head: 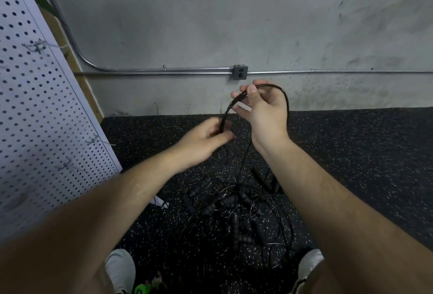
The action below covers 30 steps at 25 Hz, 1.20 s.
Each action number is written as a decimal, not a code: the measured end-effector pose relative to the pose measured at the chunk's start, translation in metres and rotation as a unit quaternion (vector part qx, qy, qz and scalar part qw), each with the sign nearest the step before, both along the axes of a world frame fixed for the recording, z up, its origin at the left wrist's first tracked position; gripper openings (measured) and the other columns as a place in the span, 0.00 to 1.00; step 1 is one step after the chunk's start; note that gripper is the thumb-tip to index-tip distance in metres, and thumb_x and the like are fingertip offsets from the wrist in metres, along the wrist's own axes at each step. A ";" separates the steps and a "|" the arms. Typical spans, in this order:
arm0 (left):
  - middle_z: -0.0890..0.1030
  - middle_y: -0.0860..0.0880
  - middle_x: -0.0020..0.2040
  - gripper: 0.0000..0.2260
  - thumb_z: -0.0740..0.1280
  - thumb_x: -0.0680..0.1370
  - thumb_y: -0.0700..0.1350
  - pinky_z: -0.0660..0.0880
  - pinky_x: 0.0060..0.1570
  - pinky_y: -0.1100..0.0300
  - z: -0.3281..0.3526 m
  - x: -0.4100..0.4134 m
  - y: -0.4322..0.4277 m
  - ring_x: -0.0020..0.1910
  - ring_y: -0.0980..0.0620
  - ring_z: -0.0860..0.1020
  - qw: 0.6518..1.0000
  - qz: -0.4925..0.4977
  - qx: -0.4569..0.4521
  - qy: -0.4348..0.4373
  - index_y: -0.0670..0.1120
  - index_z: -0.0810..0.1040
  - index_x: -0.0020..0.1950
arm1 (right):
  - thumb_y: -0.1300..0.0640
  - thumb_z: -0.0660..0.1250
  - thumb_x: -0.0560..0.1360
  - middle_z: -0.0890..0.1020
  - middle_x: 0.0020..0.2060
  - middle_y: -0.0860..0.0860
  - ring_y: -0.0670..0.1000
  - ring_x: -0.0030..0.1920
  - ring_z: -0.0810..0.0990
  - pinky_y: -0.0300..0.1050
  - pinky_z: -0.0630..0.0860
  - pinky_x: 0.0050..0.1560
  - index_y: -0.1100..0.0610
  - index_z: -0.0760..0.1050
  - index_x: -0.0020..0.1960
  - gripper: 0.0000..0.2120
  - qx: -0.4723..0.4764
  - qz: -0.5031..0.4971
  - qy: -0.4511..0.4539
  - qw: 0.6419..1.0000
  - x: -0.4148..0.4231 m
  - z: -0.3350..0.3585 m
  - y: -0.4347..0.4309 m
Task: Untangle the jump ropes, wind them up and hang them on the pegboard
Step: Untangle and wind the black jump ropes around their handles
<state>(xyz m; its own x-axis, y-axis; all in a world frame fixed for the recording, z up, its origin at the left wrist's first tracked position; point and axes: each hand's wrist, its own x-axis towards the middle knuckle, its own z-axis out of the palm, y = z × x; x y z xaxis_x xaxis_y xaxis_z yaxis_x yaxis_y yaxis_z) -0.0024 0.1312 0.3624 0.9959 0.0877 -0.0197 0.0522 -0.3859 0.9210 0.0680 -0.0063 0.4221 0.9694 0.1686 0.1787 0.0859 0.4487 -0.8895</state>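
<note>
Black rope cord [230,106], several strands together, slanting from lower left up to far right. Arcs over the right hand [264,110], then drops straight down into the tangle of ropes and handles [234,211] on the speckled floor [351,153], near the feet. Pinched at the top between right thumb and fingers; gripped lower by the curled left hand [203,140], the nearer of the two. Probably mid-winding. Pegboard [35,106] with wire hooks [35,46] well off to the left.
</note>
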 end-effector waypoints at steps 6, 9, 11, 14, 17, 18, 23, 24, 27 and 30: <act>0.69 0.56 0.28 0.22 0.55 0.84 0.60 0.82 0.49 0.42 -0.004 0.010 0.010 0.29 0.56 0.71 0.999 0.003 -0.040 0.012 0.45 0.78 0.47 | 0.66 0.59 0.83 0.78 0.45 0.58 0.54 0.42 0.83 0.54 0.84 0.46 0.61 0.70 0.58 0.05 0.012 -0.013 0.065 0.998 0.013 -0.002 -0.016; 0.83 0.44 0.48 0.22 0.55 0.85 0.58 0.82 0.47 0.50 0.001 0.012 0.006 0.42 0.48 0.82 0.997 -0.004 -0.068 0.042 0.44 0.80 0.58 | 0.67 0.57 0.82 0.74 0.34 0.54 0.50 0.31 0.72 0.44 0.76 0.29 0.64 0.69 0.57 0.05 -0.046 0.117 0.131 0.983 0.012 0.003 -0.015; 0.75 0.47 0.68 0.21 0.66 0.82 0.54 0.79 0.57 0.54 0.000 0.014 0.003 0.59 0.52 0.79 0.999 0.025 0.005 0.023 0.49 0.69 0.72 | 0.62 0.55 0.83 0.68 0.30 0.50 0.47 0.26 0.62 0.39 0.59 0.22 0.62 0.70 0.57 0.07 -0.147 0.217 0.131 0.956 0.007 0.008 -0.013; 0.71 0.54 0.72 0.35 0.75 0.75 0.51 0.65 0.69 0.59 0.003 0.017 -0.002 0.70 0.59 0.70 0.997 0.043 0.031 -0.054 0.56 0.59 0.77 | 0.52 0.55 0.85 0.63 0.26 0.46 0.46 0.24 0.57 0.39 0.53 0.23 0.59 0.75 0.54 0.13 -0.276 0.284 0.049 0.917 -0.003 0.015 -0.012; 0.83 0.47 0.39 0.10 0.64 0.83 0.52 0.70 0.67 0.50 0.004 0.018 0.001 0.47 0.52 0.83 1.000 -0.004 0.003 -0.022 0.48 0.80 0.50 | 0.50 0.55 0.86 0.62 0.24 0.46 0.46 0.23 0.57 0.39 0.54 0.23 0.60 0.78 0.50 0.18 -0.281 0.271 -0.040 0.920 -0.009 0.021 -0.017; 0.80 0.46 0.32 0.17 0.62 0.83 0.56 0.71 0.67 0.48 0.000 0.017 0.005 0.39 0.49 0.83 1.000 0.003 0.007 0.017 0.46 0.79 0.43 | 0.50 0.55 0.86 0.63 0.24 0.46 0.46 0.22 0.57 0.39 0.55 0.23 0.60 0.78 0.50 0.19 -0.268 0.241 -0.051 0.931 -0.006 0.023 -0.022; 0.73 0.56 0.33 0.13 0.67 0.80 0.59 0.72 0.41 0.57 -0.010 0.018 0.028 0.32 0.55 0.74 0.994 0.102 0.002 0.036 0.51 0.77 0.45 | 0.50 0.53 0.86 0.82 0.51 0.51 0.47 0.43 0.78 0.43 0.75 0.45 0.56 0.71 0.71 0.18 -0.544 0.000 -0.183 0.819 0.025 0.012 -0.053; 0.72 0.59 0.30 0.10 0.68 0.80 0.55 0.68 0.37 0.57 -0.005 0.020 0.024 0.30 0.57 0.72 0.994 0.103 -0.024 0.019 0.52 0.75 0.42 | 0.50 0.53 0.85 0.78 0.63 0.55 0.51 0.51 0.79 0.48 0.76 0.54 0.53 0.65 0.76 0.20 -0.584 0.016 -0.189 0.789 0.025 0.007 -0.053; 0.75 0.58 0.31 0.11 0.64 0.81 0.47 0.65 0.38 0.56 0.010 0.022 0.005 0.33 0.58 0.73 0.998 0.051 -0.028 -0.012 0.53 0.78 0.40 | 0.44 0.58 0.80 0.72 0.70 0.51 0.53 0.65 0.76 0.59 0.71 0.69 0.44 0.58 0.78 0.28 -0.571 0.162 -0.186 0.783 0.007 0.001 -0.040; 0.76 0.52 0.37 0.14 0.59 0.84 0.46 0.68 0.44 0.55 0.017 0.016 -0.001 0.39 0.54 0.73 0.999 0.024 -0.020 -0.044 0.49 0.79 0.42 | 0.44 0.64 0.79 0.83 0.55 0.48 0.48 0.53 0.82 0.53 0.80 0.55 0.51 0.73 0.66 0.18 -0.580 0.230 -0.240 0.743 -0.007 0.000 -0.024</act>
